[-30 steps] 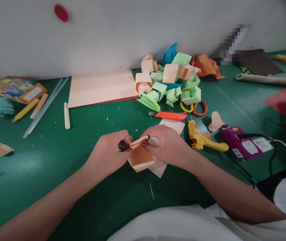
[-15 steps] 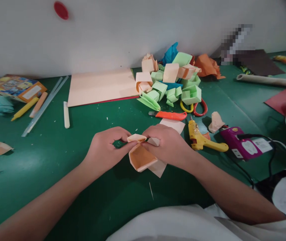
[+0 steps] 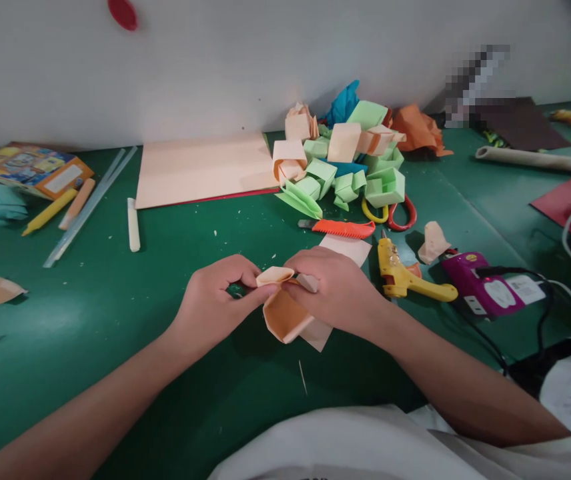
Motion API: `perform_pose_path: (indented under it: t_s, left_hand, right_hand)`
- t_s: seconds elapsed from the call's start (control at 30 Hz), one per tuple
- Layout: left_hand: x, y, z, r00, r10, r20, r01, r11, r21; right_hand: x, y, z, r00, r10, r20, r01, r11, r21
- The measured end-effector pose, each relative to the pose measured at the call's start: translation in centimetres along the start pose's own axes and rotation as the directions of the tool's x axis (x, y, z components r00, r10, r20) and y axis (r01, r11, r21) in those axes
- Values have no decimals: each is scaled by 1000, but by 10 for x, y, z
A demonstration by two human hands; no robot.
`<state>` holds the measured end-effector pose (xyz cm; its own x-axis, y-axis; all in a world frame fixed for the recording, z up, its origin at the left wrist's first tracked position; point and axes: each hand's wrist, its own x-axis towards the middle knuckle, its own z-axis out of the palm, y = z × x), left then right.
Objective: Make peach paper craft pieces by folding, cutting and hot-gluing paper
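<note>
Between my hands is a folded peach paper piece (image 3: 285, 317), bent into an open, box-like form with its hollow facing me. My left hand (image 3: 220, 290) pinches the upper left edge of it between thumb and fingers. At the upper right, my right hand (image 3: 333, 287) grips the same paper, its fingertips partly hidden behind the folds. Under the right hand lies a flat peach paper sheet (image 3: 348, 248) on the green table (image 3: 190, 420). An orange utility knife (image 3: 344, 229) rests just beyond that hand.
A yellow glue gun (image 3: 405, 277) and a purple power box (image 3: 485, 283) with cables sit right. Scissors (image 3: 402, 215) lie by a heap of green and peach folded papers (image 3: 343, 143). Behind is a large peach sheet (image 3: 205, 170); left are crayons (image 3: 50, 212) and glue sticks (image 3: 93, 203).
The lower part of the folded paper has turned slightly, its open side shifting a little to the right. Both hands keep their pinch in nearly the same place.
</note>
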<state>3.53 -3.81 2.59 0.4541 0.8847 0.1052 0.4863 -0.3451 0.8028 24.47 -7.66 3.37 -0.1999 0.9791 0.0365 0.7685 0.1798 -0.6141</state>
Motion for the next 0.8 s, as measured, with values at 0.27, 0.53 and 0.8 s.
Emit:
perform_pose_path:
  t_s: [0.27, 0.53, 0.8]
  left_hand:
    - [-4, 14, 3, 997, -42, 65, 28, 978, 209]
    - [0, 13, -2, 997, -1, 80, -19, 967, 255]
    - [2, 19, -7, 967, -44, 253, -81, 882, 465]
  right_hand:
    - [-2, -3, -3, 998, 47, 37, -46, 998, -41]
    - [-1, 0, -1, 994, 33, 107, -15, 987, -163]
    - [-6, -7, -3, 993, 19, 118, -2, 990, -143]
